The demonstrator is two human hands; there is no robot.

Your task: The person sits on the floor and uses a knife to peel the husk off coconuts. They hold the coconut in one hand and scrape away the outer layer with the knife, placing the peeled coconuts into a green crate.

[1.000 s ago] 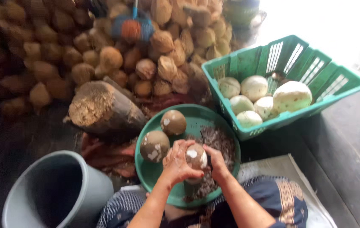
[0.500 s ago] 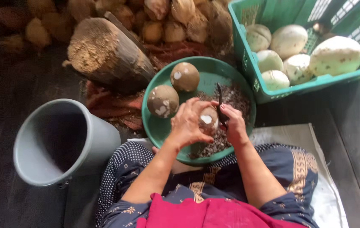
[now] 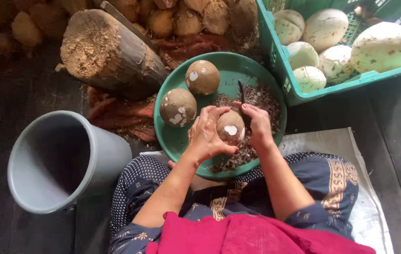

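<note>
**Peeling over the bowl**

Grey bucket (image 3: 64, 162) at left. My left hand (image 3: 207, 134) cups the brown coconut (image 3: 230, 128) over the green bowl (image 3: 174, 141), now nearer me; my right hand (image 3: 258, 123) grips a dark blade (image 3: 243, 96).

A coconut-peeling workshop; husked coconuts (image 3: 200, 14) heaped by a chopping log (image 3: 106, 54).

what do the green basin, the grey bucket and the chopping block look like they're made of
Green basin: likely plastic, smooth, evenly coloured, slightly glossy rim. Grey bucket: probably plastic too, matte, uniform grey, thin rolled rim. Chopping block: a wooden log section, with rough bark sides and a fibrous, chewed-up pale cut face.
</note>
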